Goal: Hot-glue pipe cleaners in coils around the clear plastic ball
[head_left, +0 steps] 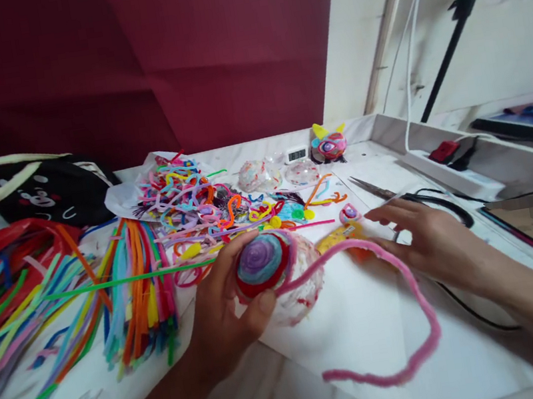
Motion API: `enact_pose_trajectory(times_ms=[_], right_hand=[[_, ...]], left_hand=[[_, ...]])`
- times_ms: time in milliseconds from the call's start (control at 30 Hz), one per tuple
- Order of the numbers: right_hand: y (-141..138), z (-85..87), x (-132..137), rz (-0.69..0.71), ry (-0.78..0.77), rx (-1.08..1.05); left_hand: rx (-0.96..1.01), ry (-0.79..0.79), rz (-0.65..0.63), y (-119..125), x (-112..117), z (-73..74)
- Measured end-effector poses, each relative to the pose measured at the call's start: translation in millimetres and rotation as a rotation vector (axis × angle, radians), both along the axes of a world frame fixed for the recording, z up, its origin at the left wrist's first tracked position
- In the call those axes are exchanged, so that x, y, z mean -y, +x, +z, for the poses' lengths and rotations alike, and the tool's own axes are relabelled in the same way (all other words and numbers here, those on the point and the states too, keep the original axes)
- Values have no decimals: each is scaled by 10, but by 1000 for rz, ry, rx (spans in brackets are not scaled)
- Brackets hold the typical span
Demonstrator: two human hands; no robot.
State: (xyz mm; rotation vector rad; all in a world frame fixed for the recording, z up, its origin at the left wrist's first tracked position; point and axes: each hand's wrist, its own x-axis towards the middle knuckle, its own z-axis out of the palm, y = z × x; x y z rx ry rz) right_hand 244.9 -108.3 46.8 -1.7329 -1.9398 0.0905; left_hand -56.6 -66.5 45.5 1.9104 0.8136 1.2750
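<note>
My left hand (235,305) is closed around a clear plastic ball (305,288) speckled with glue and bits of colour. A coiled disc of purple, blue and red pipe cleaner (261,261) covers the ball's left face, under my thumb and fingers. From its edge a long pink pipe cleaner (428,309) curves right and back, its end loose. My right hand (419,236) is held over the table at the right, fingers apart, beside the scissors (373,189). Close to its fingertips lie a yellow-orange item (341,238), blurred, and a small coiled eye-like piece (348,213).
Bundles of coloured pipe cleaners (134,294) lie at left, before a black bag (50,193). A pile of bent pieces (195,197) is behind the ball. Farther back are clear shells (257,177), a digital timer (296,154) and a decorated ball with yellow horns (331,144). Cables run at right.
</note>
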Motion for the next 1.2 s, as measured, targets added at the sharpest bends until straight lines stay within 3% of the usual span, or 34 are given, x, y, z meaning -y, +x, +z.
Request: enact_pose_trajectory(times_ms=[67,133,233,567,767,1000,1200], right_hand=[[-135,115,70,151,87,-149],[-278,233,120,336,53,-347],[-458,365,140,444,-1,-522],[-632,496,104,503,92,-669],[-668,462,34,381,23,-712],[-676,314,-100,373,-125,-925],[-703,292,-154,381,-181,-1032]], left_hand=[[-18,-13,4,-3,3,-20],[-30,-26,-8,-6,7,-36],[-37,-5,-26,-16,5,-57],[-17,14,-69,-40,-9,-116],[-40,19,-67,-31,-10,-115],[-46,19,-80,-29,-1,-113],[-50,23,-97,-33,-6,-139]])
